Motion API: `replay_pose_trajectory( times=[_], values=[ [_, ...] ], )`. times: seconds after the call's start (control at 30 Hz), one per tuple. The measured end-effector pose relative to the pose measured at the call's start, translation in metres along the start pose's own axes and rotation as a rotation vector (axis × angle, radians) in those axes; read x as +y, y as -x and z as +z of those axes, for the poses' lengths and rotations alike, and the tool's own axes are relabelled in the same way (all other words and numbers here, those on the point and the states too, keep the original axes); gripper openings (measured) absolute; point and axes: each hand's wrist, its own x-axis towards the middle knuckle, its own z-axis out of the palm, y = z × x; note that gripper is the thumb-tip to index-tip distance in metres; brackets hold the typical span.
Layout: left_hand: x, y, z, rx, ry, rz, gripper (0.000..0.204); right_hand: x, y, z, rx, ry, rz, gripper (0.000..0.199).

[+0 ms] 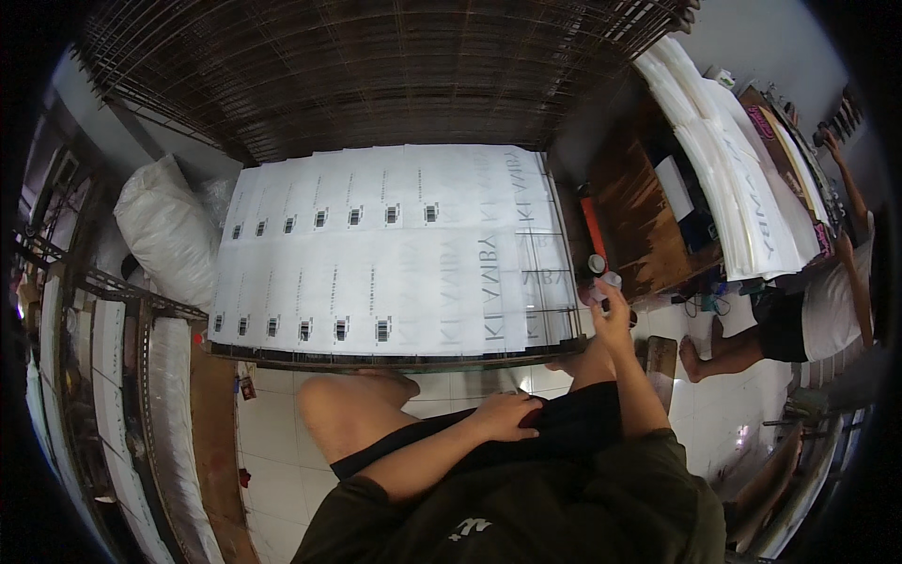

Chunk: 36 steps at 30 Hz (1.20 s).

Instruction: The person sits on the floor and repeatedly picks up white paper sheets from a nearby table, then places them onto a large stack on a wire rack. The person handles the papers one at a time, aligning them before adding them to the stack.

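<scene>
My right hand (pixel 613 315) reaches out past the right corner of the wire drying rack, its fingers closed round a small clear plastic cup (pixel 611 280). Down in my lap, my left hand (pixel 507 417) is curled over something small and dark red (pixel 534 414), mostly hidden by the fingers. In front of me, overlapping white printed sheets (pixel 376 246) lie in two rows on the rack's wire tray (pixel 562 235). They bear barcodes and grey lettering.
Raised wire trays (pixel 376 75) tilt up behind the sheets. A stuffed white plastic sack (pixel 160 221) stands at left. White sheets are stacked (pixel 733 179) on a brown wooden table (pixel 648 244) at right. Another person (pixel 836 301) stands at far right. Framed boards (pixel 174 404) line the left side.
</scene>
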Motion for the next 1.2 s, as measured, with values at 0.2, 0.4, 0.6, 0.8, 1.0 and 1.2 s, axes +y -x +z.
replay_pose_trajectory(
  times=[0.2, 0.4, 0.6, 0.8, 1.0, 1.2],
  values=[
    [0.008, 0.002, -0.018, -0.075, -0.008, -0.028, 0.061, 0.081, 0.067, -0.062, -0.029, 0.278, 0.111, 0.029],
    [-0.011, 0.029, -0.03, 0.077, 0.008, -0.085, 0.061, 0.06, 0.069, -0.054, 0.063, 0.164, 0.266, 0.026],
    [-0.011, 0.044, -0.038, 0.136, 0.109, -0.131, 0.062, 0.058, 0.066, -0.05, 0.059, 0.254, 0.239, 0.024],
    [-0.015, 0.039, -0.036, 0.131, 0.166, -0.162, 0.062, 0.039, 0.07, -0.059, 0.143, 0.249, 0.132, 0.027],
    [-0.006, 0.04, -0.039, 0.223, 0.189, -0.174, 0.062, -0.086, 0.029, -0.114, 0.291, 0.29, -0.522, 0.039],
    [-0.004, 0.035, -0.041, 0.252, 0.161, -0.178, 0.063, -0.067, -0.087, -0.298, 1.063, 0.049, -0.092, 0.072]
  ],
)
